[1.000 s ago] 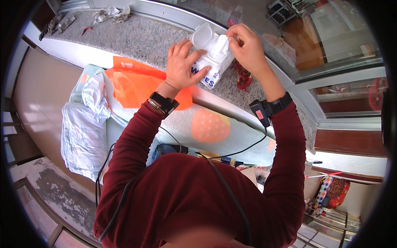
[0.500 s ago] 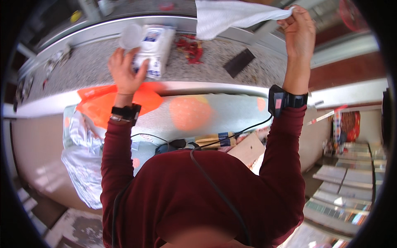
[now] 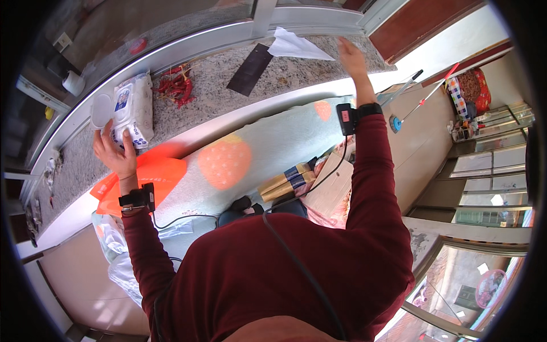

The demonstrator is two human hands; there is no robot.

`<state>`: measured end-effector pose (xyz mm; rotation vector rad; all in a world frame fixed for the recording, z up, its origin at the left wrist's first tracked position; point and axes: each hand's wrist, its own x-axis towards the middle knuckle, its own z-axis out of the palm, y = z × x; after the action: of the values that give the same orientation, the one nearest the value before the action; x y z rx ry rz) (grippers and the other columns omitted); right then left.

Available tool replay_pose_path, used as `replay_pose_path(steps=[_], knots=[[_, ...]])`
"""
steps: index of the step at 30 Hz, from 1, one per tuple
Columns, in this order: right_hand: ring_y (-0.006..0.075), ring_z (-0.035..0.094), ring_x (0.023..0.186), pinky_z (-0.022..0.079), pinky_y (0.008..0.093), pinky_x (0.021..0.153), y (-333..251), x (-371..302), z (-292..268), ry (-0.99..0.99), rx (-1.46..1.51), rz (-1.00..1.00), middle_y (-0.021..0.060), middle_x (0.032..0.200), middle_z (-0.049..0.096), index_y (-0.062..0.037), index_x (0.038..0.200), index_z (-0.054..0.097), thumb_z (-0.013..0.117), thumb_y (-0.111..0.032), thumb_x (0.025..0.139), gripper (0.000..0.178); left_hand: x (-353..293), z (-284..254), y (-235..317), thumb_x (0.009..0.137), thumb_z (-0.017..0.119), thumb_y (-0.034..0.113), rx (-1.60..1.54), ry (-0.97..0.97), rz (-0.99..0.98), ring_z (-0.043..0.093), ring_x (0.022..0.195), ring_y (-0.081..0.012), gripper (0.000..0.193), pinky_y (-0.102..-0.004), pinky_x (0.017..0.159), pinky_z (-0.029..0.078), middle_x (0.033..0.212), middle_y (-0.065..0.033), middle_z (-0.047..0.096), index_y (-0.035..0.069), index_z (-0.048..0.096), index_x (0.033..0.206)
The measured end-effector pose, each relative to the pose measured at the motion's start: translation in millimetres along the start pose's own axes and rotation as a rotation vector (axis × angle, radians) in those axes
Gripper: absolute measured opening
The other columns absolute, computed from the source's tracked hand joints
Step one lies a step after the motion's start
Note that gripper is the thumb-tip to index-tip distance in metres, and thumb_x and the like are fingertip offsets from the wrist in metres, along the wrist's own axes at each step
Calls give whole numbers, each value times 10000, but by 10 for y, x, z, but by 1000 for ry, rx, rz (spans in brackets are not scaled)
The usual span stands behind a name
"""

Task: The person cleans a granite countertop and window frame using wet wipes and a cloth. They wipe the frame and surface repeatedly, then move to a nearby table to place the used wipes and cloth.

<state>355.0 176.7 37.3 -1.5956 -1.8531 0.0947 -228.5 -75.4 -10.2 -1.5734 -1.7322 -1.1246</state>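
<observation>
My left hand rests with spread fingers on the near end of a white wipes pack; its round plastic lid stands raised beside the fingertips. A white wipe lies on the speckled stone sill, one edge over a black flat rectangle. Its narrow tip points toward my right hand, which hovers beside it with fingers stretched out. A small gap shows between the tip and that hand. Its fingertips are small and slightly blurred.
Dried red chillies lie right of the pack. An orange bag hangs below my left wrist, over a pale strawberry-print cloth. A window frame runs behind the sill. Black cables cross my body.
The wipe has left my right hand's raised pinch and now lies spread by the black rectangle. My left hand stays at the pack. The whole view has swung, shifting the sill leftward.
</observation>
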Motion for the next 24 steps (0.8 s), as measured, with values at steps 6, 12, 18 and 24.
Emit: replay_pose_path(steps=[6, 12, 18, 24], knots=[[372, 335, 1361, 232, 500, 1129, -674, -261, 846, -369, -386, -296, 159, 1474, 373, -116, 1411, 410, 273, -433, 1007, 531, 27, -20, 72, 879, 626, 315, -84, 153, -10, 433, 1213, -359, 462, -458, 1015, 324, 1311, -200, 460, 12, 538, 1216], [345, 508, 1198, 428, 449, 975, -516, -493, 741, -194, -62, -442, 162, 1288, 553, -111, 1230, 580, 522, -181, 919, 325, 57, 97, 913, 866, 638, 219, -217, 235, 55, 415, 1224, -385, 410, -472, 1022, 311, 1327, -226, 440, -12, 531, 1187], [352, 637, 835, 518, 409, 739, -86, -327, 434, 181, 128, -341, 137, 862, 660, -84, 838, 692, 577, 12, 755, 171, 184, 673, 1877, 801, 667, 209, -170, -92, 269, 422, 1250, -354, 367, -472, 1036, 294, 1356, -176, 465, 78, 597, 1136], [357, 630, 794, 517, 433, 700, 323, 272, 54, 288, -18, -182, 138, 838, 626, -85, 805, 693, 574, 36, 701, 199, 174, 874, 2015, 809, 635, 241, -49, -223, 227, 426, 1262, -335, 338, -480, 1044, 290, 1354, -135, 482, 102, 601, 1115]])
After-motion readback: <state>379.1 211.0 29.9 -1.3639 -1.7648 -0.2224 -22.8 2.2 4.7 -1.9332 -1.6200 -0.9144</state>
